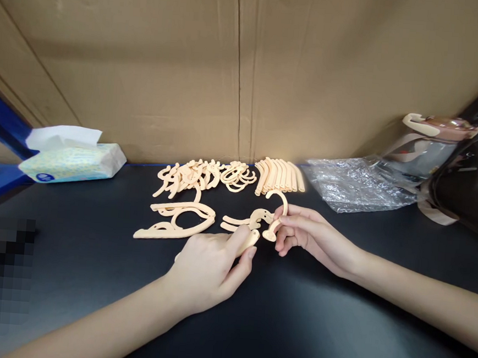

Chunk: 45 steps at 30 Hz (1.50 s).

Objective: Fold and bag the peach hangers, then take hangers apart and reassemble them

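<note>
My left hand is closed around a pale peach plastic hanger arm; most of the arm is hidden by the fingers. Just to its right, my right hand pinches a hanger hook, held upright with its flat round base at the bottom. The hook and the arm's end are close but apart. Behind them are curved hanger pieces, partly covered by my hands. A folded hanger with its hook lies on the table left of these.
Along the back of the black table sit a heap of curved pieces, a pile of hooks and a row of hanger arms. A tissue pack stands left. Right are a clear plastic bag and a bottle. Cardboard walls the back.
</note>
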Each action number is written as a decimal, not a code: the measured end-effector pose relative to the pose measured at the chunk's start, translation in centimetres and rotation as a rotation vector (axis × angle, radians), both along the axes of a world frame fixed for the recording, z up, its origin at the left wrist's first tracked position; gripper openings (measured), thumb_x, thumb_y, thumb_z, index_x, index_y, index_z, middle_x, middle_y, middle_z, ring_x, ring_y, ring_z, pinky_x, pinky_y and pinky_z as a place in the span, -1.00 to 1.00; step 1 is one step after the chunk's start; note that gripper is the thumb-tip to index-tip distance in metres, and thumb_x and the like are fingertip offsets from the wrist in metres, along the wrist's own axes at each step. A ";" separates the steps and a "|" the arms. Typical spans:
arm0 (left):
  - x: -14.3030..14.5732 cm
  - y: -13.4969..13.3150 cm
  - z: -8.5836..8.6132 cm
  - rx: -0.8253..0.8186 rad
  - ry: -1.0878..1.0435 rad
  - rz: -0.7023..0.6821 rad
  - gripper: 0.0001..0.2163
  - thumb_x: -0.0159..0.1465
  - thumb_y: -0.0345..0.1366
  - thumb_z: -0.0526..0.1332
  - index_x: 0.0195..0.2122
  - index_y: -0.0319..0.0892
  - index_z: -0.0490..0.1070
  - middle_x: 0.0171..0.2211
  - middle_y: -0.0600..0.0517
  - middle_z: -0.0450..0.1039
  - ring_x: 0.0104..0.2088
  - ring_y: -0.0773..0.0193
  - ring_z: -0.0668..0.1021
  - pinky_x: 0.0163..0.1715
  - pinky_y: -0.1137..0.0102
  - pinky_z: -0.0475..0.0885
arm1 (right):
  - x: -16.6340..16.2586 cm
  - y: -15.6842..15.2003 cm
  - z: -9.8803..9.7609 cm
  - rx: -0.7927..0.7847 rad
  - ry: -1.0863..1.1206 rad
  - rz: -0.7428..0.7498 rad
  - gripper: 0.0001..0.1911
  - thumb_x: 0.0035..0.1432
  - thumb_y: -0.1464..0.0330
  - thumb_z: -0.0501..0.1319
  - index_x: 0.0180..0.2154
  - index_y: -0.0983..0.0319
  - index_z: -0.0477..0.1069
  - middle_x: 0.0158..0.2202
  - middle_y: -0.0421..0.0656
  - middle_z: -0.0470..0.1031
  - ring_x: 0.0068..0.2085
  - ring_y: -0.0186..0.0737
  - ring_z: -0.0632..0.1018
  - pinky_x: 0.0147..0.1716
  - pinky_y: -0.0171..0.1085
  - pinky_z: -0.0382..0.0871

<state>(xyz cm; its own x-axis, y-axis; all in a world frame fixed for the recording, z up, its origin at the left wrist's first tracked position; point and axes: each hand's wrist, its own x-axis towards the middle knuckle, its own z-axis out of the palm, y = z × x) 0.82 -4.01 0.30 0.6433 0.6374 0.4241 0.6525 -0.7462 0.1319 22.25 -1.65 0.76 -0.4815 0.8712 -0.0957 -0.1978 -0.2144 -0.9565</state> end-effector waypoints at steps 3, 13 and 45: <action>0.0 0.0 0.0 -0.004 -0.003 -0.009 -0.89 0.32 -0.38 -0.04 -0.38 -0.12 0.08 -0.67 0.22 0.18 -0.71 0.38 0.29 -0.66 0.47 0.06 | 0.0 0.1 -0.1 -0.006 0.008 -0.019 -0.87 0.15 0.32 0.24 -0.28 0.25 0.38 -0.40 -0.23 0.48 -0.46 -0.37 0.53 -0.38 -0.32 0.45; 0.0 0.2 -0.1 -0.047 -0.039 -0.088 -0.86 0.33 -0.38 -0.02 -0.38 -0.11 0.04 -0.64 0.23 0.15 -0.69 0.40 0.27 -0.64 0.48 0.07 | 0.1 0.1 -0.2 0.003 -0.014 -0.003 -0.73 0.17 0.31 0.25 -0.09 0.22 0.33 -0.39 -0.23 0.49 -0.46 -0.39 0.52 -0.38 -0.33 0.44; 0.0 0.6 -0.4 0.084 -0.019 -0.096 -0.87 0.40 -0.29 0.01 -0.22 -0.19 0.28 -0.42 0.09 0.48 -0.49 0.31 0.52 -0.52 0.46 0.31 | 0.3 0.1 -0.4 0.025 -0.075 0.007 -0.81 0.21 0.29 0.22 -0.18 0.24 0.32 -0.37 -0.24 0.47 -0.55 -0.49 0.42 -0.47 -0.40 0.30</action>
